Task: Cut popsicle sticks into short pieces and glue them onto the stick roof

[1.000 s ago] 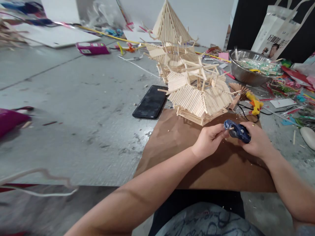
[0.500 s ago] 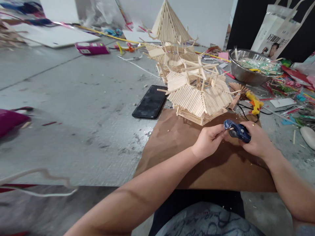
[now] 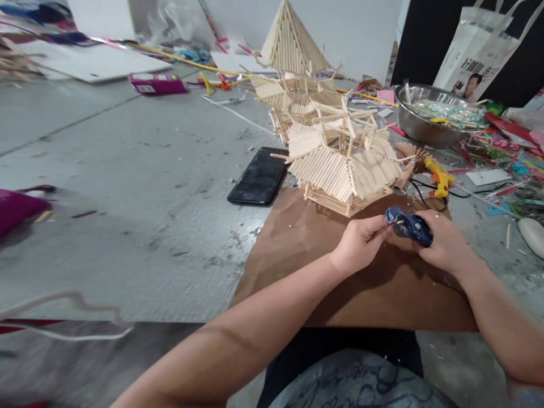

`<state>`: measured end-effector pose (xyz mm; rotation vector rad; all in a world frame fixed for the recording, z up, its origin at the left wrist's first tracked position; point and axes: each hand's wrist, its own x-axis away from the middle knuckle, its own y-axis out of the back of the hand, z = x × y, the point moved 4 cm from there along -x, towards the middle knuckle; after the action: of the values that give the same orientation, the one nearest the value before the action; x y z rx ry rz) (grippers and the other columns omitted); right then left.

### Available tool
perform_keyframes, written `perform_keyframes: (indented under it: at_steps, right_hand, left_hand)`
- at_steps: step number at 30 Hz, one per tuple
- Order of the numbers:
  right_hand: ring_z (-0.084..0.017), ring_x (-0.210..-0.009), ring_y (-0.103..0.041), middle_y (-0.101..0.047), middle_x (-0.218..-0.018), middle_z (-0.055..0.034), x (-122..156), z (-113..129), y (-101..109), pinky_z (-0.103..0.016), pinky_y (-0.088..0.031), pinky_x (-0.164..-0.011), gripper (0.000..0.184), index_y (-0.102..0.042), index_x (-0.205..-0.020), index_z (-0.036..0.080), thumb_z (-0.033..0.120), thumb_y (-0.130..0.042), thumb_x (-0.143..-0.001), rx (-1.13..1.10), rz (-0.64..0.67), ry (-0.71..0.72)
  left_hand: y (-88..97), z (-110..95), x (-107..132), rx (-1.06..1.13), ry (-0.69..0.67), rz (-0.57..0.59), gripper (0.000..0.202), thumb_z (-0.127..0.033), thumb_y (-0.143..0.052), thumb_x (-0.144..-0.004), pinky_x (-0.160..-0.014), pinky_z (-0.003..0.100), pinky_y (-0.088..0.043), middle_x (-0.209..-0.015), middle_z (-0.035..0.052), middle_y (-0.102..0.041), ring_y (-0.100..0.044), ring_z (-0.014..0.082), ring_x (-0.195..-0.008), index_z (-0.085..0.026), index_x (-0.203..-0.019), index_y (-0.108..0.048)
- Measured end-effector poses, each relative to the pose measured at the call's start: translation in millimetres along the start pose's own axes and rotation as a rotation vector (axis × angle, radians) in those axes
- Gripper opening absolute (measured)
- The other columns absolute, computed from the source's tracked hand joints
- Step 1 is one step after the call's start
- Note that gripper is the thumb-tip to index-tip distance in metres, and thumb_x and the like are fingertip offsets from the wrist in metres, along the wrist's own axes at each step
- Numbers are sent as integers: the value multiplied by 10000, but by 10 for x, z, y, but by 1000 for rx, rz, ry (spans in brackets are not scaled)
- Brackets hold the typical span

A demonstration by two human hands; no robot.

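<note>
Head view: blue tool (image 3: 411,228), one, above the brown paper (image 3: 280,272), near the front stick model (image 3: 340,173). Right hand (image 3: 445,241) wraps firmly round the tool. Left hand (image 3: 356,243) has fingertips pinched together at the tool's tip; cannot tell what they grip. Counter (image 3: 127,226) carries phone (image 3: 258,177), black, left of model; glue gun (image 3: 444,180), yellow, right.

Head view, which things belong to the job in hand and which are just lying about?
Likely the job: blue tool in the right hand, stick model, brown paper, nearby glue gun.
Apparently just lying about: phone, bag, far purple object.
</note>
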<state>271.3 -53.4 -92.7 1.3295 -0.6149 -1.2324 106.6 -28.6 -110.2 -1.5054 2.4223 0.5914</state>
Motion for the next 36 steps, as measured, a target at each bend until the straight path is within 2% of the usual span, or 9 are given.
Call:
perform_keyframes:
  at_steps: [5,12,21,26,29,32,36]
  right_hand:
    - [-242,-782,-622,-646,-857,-76,23,-2,-6,-342,-460,-653,283,-523,-954,205,275,-523,-680,37,0,-29]
    - [-236,-730,-623,-648,-799,-63,18,14,-3,-321,-444,-608,260,-531,-907,213,263,-519,-652,79,4,-45]
    - [-233,-684,-617,-643,-751,-55,18,-4,-40,-309,-418,-565,234,-534,-867,218,262,-509,-639,130,24,-86]
    - [-214,-619,-605,-636,-666,-31,8,-5,-64,-292,-393,-523,130,-523,-764,233,292,-515,-649,189,-2,-107]
    - [-230,-662,-621,-661,-710,-41,-6,-64,-39,-303,-406,-535,152,-549,-788,231,300,-531,-654,235,-30,-125]
    - [-257,-709,-633,-682,-802,-69,-19,-206,43,-326,-422,-553,248,-582,-896,212,312,-544,-673,276,-60,-157]
    - [-285,-823,-629,-669,-958,-114,-44,-434,125,-378,-455,-669,382,-561,-1068,173,386,-519,-754,279,-47,-138]
  left_hand:
    - [6,-24,-1,-15,-1,-3,284,-316,-424,-868,-522,193,-404,-584,9,-546,-465,90,-519,-136,-793,-630]
    - [5,-33,2,-34,-3,-5,303,-327,-423,-871,-496,186,-382,-540,-6,-503,-444,77,-491,-144,-669,-554]
    - [-9,6,0,-19,66,-14,344,-370,-428,-871,-469,178,-367,-535,-6,-503,-439,71,-482,-150,-625,-524]
    - [-31,-6,-8,8,79,-1,344,-384,-445,-867,-463,170,-369,-533,-13,-507,-439,63,-482,-150,-629,-529]
    - [-48,1,-12,97,131,12,325,-414,-452,-863,-461,172,-378,-538,-21,-518,-441,59,-471,-150,-699,-545]
    - [-66,24,-16,274,247,37,329,-464,-469,-846,-478,181,-399,-557,-21,-549,-476,63,-474,-143,-826,-540]
    - [-81,31,-30,518,372,80,361,-496,-538,-796,-486,186,-381,-645,14,-637,-522,60,-479,-142,-856,-499]
